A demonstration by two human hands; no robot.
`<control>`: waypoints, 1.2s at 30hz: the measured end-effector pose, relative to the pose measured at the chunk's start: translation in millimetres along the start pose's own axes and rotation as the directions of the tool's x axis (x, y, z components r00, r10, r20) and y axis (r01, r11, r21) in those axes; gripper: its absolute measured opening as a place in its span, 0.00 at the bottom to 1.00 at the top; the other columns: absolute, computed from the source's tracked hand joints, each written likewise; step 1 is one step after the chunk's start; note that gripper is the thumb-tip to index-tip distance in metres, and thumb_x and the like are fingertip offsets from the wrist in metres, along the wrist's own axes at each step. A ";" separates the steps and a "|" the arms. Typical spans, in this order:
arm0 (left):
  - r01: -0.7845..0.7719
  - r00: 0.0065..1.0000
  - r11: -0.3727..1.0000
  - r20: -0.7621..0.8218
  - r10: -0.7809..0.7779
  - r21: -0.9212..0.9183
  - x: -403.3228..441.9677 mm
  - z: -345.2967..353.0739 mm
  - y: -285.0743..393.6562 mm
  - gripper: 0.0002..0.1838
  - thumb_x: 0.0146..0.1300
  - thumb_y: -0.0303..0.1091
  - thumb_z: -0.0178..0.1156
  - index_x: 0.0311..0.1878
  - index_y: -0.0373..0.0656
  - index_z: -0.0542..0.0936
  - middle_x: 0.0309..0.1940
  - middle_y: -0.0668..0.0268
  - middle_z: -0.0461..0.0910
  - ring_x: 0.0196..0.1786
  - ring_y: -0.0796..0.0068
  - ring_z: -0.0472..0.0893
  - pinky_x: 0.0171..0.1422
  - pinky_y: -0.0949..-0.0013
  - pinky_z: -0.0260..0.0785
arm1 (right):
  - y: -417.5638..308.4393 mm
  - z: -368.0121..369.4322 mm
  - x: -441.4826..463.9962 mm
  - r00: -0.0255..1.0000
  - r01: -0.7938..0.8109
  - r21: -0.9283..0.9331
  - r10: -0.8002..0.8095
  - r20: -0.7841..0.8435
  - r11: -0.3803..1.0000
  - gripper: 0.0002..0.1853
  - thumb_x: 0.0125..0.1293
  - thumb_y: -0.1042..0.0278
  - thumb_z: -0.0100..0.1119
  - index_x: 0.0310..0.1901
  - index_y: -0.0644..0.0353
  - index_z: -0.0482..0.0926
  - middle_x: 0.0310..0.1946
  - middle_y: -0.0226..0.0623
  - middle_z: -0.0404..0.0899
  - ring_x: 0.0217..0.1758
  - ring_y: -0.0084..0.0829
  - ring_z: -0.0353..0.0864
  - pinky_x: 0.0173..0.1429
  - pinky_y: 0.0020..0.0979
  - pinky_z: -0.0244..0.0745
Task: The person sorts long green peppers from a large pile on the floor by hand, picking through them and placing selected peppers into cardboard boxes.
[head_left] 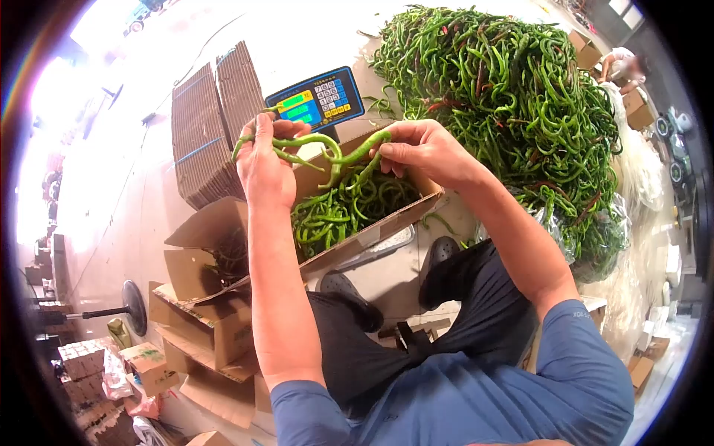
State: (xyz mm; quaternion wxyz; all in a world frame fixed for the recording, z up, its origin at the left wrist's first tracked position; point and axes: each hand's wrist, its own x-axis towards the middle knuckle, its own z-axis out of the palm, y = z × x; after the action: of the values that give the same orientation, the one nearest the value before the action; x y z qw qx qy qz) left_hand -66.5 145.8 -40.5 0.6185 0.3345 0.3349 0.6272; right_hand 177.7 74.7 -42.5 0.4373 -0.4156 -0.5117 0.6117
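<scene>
Long green chili peppers [327, 215] fill much of an open cardboard box [379, 227] in front of me. Above the box, my left hand [266, 160] is closed around several green chili peppers whose ends stick out on both sides. My right hand [428, 152] pinches a curved green chili pepper [364, 152] between thumb and fingers, over the box's right part. Just behind the box stands a digital scale display [316, 98] with a keypad and lit green readouts. Part of the left hand's fingers is hidden behind the peppers.
A large heap of green chili peppers [491, 89] lies at the right, a few red ones among them. Flattened cardboard stacks [204, 134] stand at the left. Opened boxes [201, 312] sit nearer me. Another person [623, 67] is at the far right. A round-based stand [134, 308] is at left.
</scene>
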 end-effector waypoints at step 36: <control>0.033 0.401 0.858 0.780 -0.481 0.512 -214.6 177.0 -93.7 0.39 0.69 0.27 0.58 0.80 0.34 0.53 0.79 0.50 0.57 0.82 0.58 0.54 0.84 0.56 0.42 | -21.3 -106.1 -301.9 0.288 -0.339 -0.939 -0.943 -0.167 0.063 0.07 0.52 0.73 0.63 0.32 0.62 0.76 0.21 0.39 0.73 0.26 0.40 0.75 0.37 0.45 0.73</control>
State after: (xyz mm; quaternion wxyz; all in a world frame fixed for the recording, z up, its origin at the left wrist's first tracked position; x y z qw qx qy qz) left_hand 135.2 -66.7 -22.1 0.7040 0.6781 0.1344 0.1627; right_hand 363.5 -185.4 -16.9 0.4130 -0.6496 -0.5354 -0.3476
